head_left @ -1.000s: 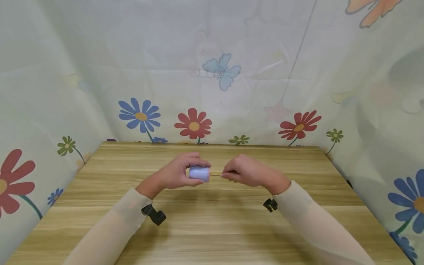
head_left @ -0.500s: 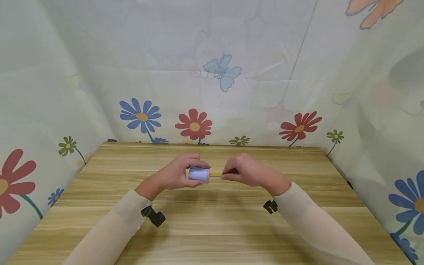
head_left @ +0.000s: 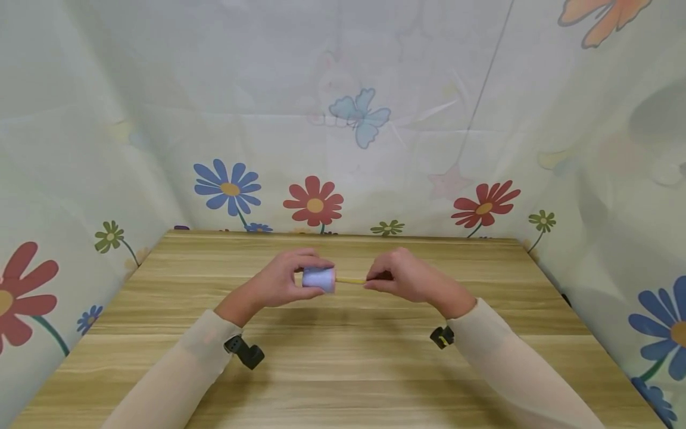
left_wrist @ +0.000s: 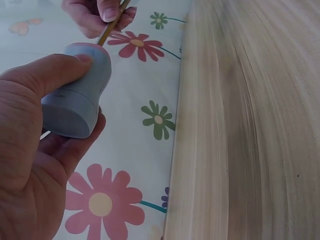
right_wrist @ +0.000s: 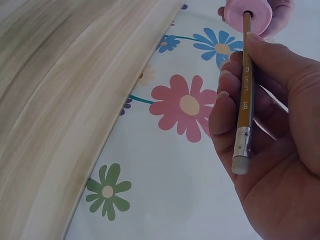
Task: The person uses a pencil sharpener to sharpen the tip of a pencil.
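My left hand [head_left: 281, 279] grips a pale blue pencil sharpener [head_left: 318, 280] with its thumb on one side and fingers on the other. The sharpener lies sideways in the air, its pink end [right_wrist: 257, 20] facing my right hand [head_left: 402, 277]. A yellow pencil [right_wrist: 245, 97] marked HB points into the hole in that pink end, its tip hidden there. Thumb and fingers of my right hand pinch the pencil along its shaft. In the right wrist view the metal band and grey eraser [right_wrist: 241, 165] stick out toward the palm.
Both hands are above a wood-grain table [head_left: 343, 369]. A pale curtain [head_left: 257, 137] printed with flowers and a butterfly stands behind the far edge and on both sides. A black strap mount [head_left: 246, 351] hangs at my left wrist, another mount [head_left: 442, 337] at the right.
My right hand has shifted slightly right and my left hand slightly left with the sharpener. A longer stretch of pencil shows between them than a second ago.
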A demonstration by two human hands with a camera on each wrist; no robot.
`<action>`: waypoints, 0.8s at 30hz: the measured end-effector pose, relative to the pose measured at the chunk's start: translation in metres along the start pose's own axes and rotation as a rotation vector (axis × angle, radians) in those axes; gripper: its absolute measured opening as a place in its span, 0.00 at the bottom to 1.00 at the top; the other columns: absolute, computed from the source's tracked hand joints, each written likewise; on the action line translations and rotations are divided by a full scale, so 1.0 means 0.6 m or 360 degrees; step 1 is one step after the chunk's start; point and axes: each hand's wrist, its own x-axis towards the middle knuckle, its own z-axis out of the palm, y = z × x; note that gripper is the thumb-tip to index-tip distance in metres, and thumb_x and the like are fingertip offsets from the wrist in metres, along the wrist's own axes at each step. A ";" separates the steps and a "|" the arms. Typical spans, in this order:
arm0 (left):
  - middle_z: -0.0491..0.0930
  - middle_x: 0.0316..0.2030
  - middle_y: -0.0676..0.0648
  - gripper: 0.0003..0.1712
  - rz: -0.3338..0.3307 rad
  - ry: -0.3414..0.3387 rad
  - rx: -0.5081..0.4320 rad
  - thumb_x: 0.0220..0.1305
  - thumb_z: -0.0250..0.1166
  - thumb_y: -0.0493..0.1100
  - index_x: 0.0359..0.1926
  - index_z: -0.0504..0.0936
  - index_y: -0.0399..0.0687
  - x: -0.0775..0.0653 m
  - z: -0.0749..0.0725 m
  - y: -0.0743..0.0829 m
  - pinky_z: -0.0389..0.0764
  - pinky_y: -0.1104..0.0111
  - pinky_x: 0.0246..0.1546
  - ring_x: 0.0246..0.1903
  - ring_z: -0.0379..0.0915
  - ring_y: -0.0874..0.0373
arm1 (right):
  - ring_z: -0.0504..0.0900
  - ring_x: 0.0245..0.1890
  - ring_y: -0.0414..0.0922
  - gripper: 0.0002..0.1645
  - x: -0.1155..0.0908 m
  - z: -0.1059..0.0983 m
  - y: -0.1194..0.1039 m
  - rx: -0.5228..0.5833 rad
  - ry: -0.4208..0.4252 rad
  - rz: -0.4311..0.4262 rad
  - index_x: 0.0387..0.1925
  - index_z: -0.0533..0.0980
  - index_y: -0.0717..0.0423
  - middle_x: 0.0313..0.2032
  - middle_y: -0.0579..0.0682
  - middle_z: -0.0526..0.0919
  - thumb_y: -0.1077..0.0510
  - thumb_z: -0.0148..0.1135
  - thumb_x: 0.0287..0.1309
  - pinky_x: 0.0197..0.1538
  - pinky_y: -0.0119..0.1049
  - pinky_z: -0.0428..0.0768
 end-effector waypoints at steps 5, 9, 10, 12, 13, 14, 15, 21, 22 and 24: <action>0.85 0.55 0.49 0.28 -0.0054 0.0115 -0.0034 0.56 0.79 0.43 0.59 0.85 0.49 -0.007 0.002 -0.001 0.86 0.62 0.45 0.48 0.80 0.55 | 0.75 0.25 0.32 0.03 -0.011 -0.002 0.001 0.0033 0.0070 0.0035 0.33 0.88 0.44 0.29 0.36 0.83 0.55 0.71 0.63 0.31 0.29 0.78; 0.84 0.56 0.49 0.28 -0.0126 0.0189 -0.0074 0.56 0.79 0.44 0.59 0.85 0.51 -0.013 0.003 -0.003 0.85 0.65 0.47 0.51 0.80 0.54 | 0.75 0.25 0.32 0.02 -0.020 -0.003 0.002 0.0065 0.0141 0.0037 0.34 0.89 0.44 0.29 0.37 0.83 0.55 0.72 0.62 0.31 0.29 0.78; 0.84 0.57 0.49 0.28 -0.0139 0.0205 -0.0084 0.56 0.80 0.44 0.59 0.85 0.51 -0.014 0.004 -0.004 0.84 0.66 0.47 0.52 0.80 0.54 | 0.75 0.25 0.32 0.03 -0.021 -0.002 0.002 0.0070 0.0156 0.0042 0.34 0.89 0.44 0.29 0.37 0.83 0.54 0.72 0.63 0.31 0.29 0.78; 0.84 0.58 0.48 0.29 -0.0141 0.0231 -0.0116 0.56 0.79 0.45 0.60 0.85 0.51 -0.016 0.005 -0.005 0.84 0.65 0.47 0.53 0.80 0.53 | 0.75 0.25 0.32 0.03 -0.025 -0.001 0.004 0.0097 0.0177 0.0068 0.33 0.89 0.44 0.29 0.37 0.83 0.54 0.72 0.63 0.30 0.29 0.77; 0.84 0.58 0.48 0.29 -0.0145 0.0241 -0.0131 0.56 0.79 0.45 0.60 0.85 0.51 -0.017 0.005 -0.005 0.85 0.65 0.48 0.54 0.80 0.53 | 0.75 0.24 0.33 0.03 -0.027 0.000 0.006 0.0108 0.0184 0.0084 0.33 0.89 0.44 0.29 0.37 0.83 0.54 0.71 0.63 0.30 0.29 0.77; 0.84 0.58 0.48 0.29 -0.0145 0.0251 -0.0148 0.56 0.79 0.45 0.60 0.85 0.51 -0.018 0.005 -0.006 0.85 0.64 0.49 0.54 0.80 0.52 | 0.75 0.24 0.33 0.03 -0.029 0.000 0.007 0.0123 0.0187 0.0103 0.34 0.89 0.44 0.29 0.37 0.83 0.54 0.71 0.63 0.30 0.29 0.77; 0.84 0.58 0.48 0.29 -0.0148 0.0261 -0.0166 0.56 0.79 0.45 0.60 0.84 0.50 -0.018 0.006 -0.007 0.84 0.64 0.49 0.54 0.80 0.52 | 0.75 0.24 0.33 0.03 -0.030 0.001 0.008 0.0141 0.0188 0.0123 0.34 0.89 0.44 0.29 0.37 0.83 0.54 0.71 0.64 0.29 0.29 0.77; 0.84 0.58 0.48 0.30 -0.0216 0.0300 -0.0247 0.58 0.78 0.46 0.62 0.83 0.51 -0.021 0.011 -0.013 0.84 0.59 0.53 0.53 0.80 0.53 | 0.75 0.23 0.36 0.02 -0.037 0.010 0.015 0.0257 0.0217 0.0260 0.34 0.89 0.44 0.30 0.38 0.85 0.54 0.73 0.61 0.28 0.30 0.76; 0.84 0.58 0.49 0.30 -0.0230 0.0305 -0.0262 0.58 0.78 0.45 0.62 0.83 0.52 -0.022 0.011 -0.013 0.84 0.58 0.53 0.53 0.80 0.53 | 0.76 0.24 0.37 0.02 -0.037 0.012 0.016 0.0276 0.0227 0.0279 0.35 0.89 0.45 0.30 0.38 0.86 0.54 0.73 0.61 0.28 0.30 0.76; 0.83 0.58 0.49 0.30 -0.0252 0.0313 -0.0296 0.58 0.78 0.45 0.62 0.83 0.52 -0.023 0.014 -0.015 0.84 0.57 0.55 0.53 0.79 0.53 | 0.76 0.24 0.37 0.02 -0.037 0.016 0.018 0.0315 0.0253 0.0306 0.35 0.89 0.46 0.31 0.39 0.87 0.55 0.73 0.61 0.29 0.30 0.77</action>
